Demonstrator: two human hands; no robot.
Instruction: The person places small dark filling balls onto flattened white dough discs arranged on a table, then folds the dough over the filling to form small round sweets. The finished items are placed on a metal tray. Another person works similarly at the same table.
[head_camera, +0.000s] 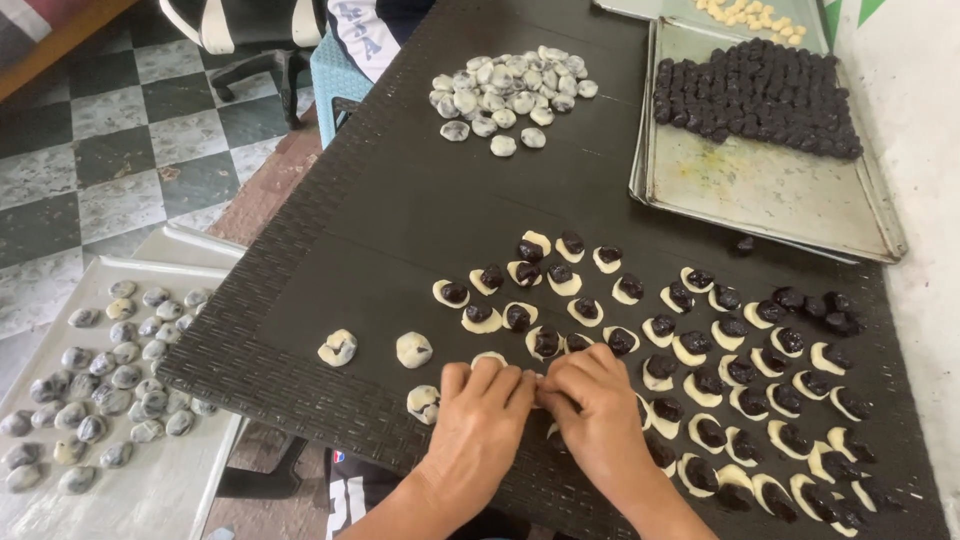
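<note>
Both hands, left hand (478, 420) and right hand (598, 412), pinch a dough piece (541, 396) on the dark mat (400, 210).

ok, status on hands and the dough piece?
Left hand and right hand together, pinching one dough piece at the mat front. Piece mostly hidden. Filled dough rounds crowd the right.

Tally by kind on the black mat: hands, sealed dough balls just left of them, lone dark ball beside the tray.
Left hand, right hand: 2
Sealed dough balls: 3
Lone dark ball: 1
Total: 6

Both hands, left hand (475, 425) and right hand (600, 415), are bare, forearms unsleeved, no rings or watch.
</note>
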